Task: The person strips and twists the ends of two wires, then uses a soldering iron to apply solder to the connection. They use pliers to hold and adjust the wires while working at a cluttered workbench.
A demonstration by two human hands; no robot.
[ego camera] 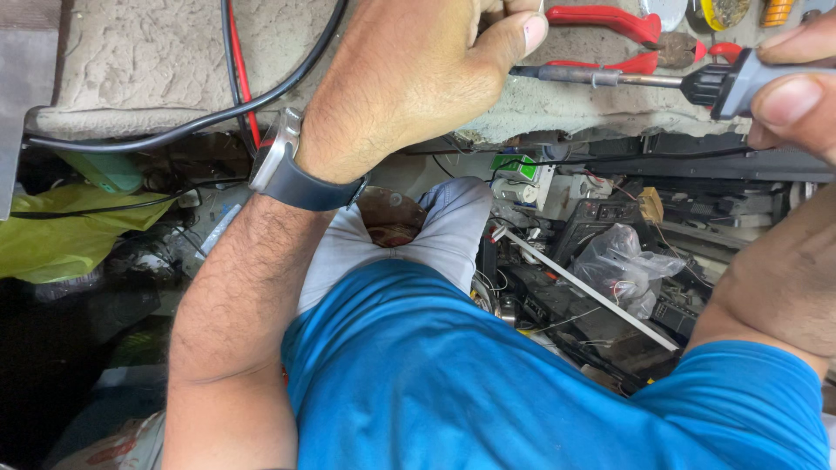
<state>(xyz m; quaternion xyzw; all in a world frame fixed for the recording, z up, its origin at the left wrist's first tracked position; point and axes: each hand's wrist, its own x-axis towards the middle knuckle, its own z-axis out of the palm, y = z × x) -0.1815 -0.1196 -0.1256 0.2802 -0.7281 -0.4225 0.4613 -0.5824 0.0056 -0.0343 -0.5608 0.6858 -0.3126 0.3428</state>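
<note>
- The right hand (pixel 797 91) at the far right edge has its grip closed on the grey handle of a soldering iron (pixel 662 81); thumb and a finger pinch the handle, and the metal shaft points left across the surface (pixel 131 61).
- The iron's tip ends just beside the thumb of the left hand (pixel 409 78), which lies knuckles up on the far part of the surface. Its fingers are curled under and out of sight, so I cannot tell whether that grip holds anything.
- A wristwatch (pixel 283 165) with a dark strap sits on the left wrist.
- Red-handled pliers (pixel 618 26) lie on the surface just beyond the iron's shaft, with small tools partly cut off by the far edge.
- A black cable (pixel 174 130) and a red wire (pixel 239 78) run over the rough, pale surface to the left of the left hand.
- Below the surface edge, the floor is crowded with parts: a clear plastic bag (pixel 623 261) holding small items too crumpled to make out, a white strip (pixel 592 292) lying slantwise, a green-and-white component (pixel 518 170), and a yellow-green bag (pixel 61 235) on the left.
- A round brown container (pixel 392 218) sits between the person's knees; its contents are unclear.
- The person's blue shirt (pixel 488 383) fills the near part of the view.
</note>
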